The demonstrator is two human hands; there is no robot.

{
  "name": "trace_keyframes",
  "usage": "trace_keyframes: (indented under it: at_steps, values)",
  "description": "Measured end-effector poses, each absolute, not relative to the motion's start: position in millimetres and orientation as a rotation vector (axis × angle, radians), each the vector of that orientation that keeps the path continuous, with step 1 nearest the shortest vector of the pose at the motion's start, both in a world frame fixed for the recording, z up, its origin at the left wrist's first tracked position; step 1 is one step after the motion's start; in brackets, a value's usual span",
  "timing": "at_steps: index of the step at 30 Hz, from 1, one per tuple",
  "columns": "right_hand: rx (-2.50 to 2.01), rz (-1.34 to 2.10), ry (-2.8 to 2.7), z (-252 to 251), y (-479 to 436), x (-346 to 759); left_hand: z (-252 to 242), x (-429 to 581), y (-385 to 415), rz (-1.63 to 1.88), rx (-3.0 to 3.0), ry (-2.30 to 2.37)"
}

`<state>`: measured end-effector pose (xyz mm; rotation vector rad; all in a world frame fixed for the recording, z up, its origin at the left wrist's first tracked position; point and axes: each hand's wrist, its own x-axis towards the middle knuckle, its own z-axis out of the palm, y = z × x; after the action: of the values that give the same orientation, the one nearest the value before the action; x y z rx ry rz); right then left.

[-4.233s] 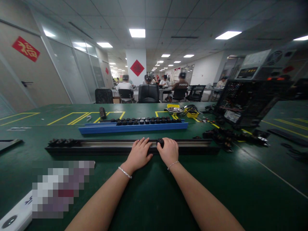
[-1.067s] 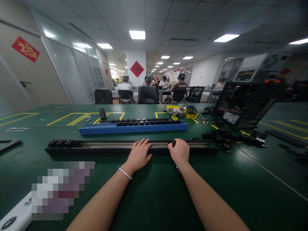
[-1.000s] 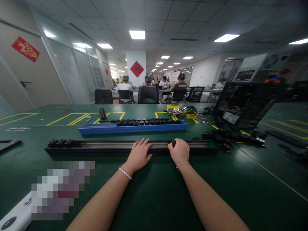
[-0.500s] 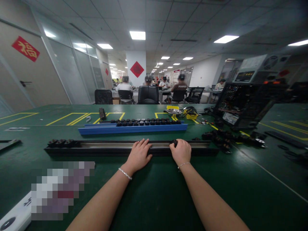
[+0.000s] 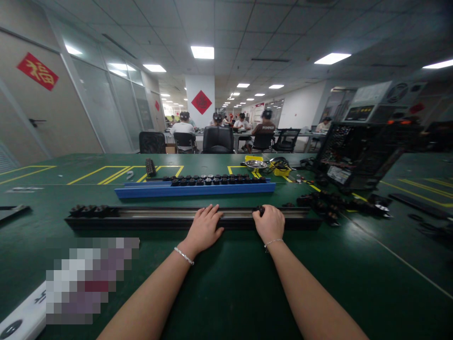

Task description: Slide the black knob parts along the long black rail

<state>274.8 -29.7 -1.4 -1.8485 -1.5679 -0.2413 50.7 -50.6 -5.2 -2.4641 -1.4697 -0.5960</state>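
A long black rail [image 5: 148, 218] lies across the green table in front of me. My left hand [image 5: 204, 228] rests flat on the rail's near edge with its fingers stretched out over the channel. My right hand [image 5: 270, 223] is curled around a small black roller part [image 5: 261, 209] that sits in the rail's channel. A few more black roller parts [image 5: 90, 209] are bunched at the rail's left end. Behind it lies a blue rail [image 5: 194, 189] carrying a row of several black parts.
A heap of loose black parts [image 5: 332, 204] lies right of the rail. An open computer case [image 5: 357, 153] stands at the right. A metal bowl [image 5: 256, 163] and yellow box sit further back. Other people sit at tables far behind. A white object [image 5: 24, 316] lies near left.
My right hand has slid the black roller part rightward along the rail's channel. My left hand has stayed in place on the rail.
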Motion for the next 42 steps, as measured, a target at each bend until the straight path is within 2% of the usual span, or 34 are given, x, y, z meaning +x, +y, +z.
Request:
trace_keyframes:
  at_steps: [42]
  values:
    - [-1.89,-0.253,-1.565,-1.8,-26.1,293.2,-9.5,49.3,-45.5,-0.578,-2.422,-1.413]
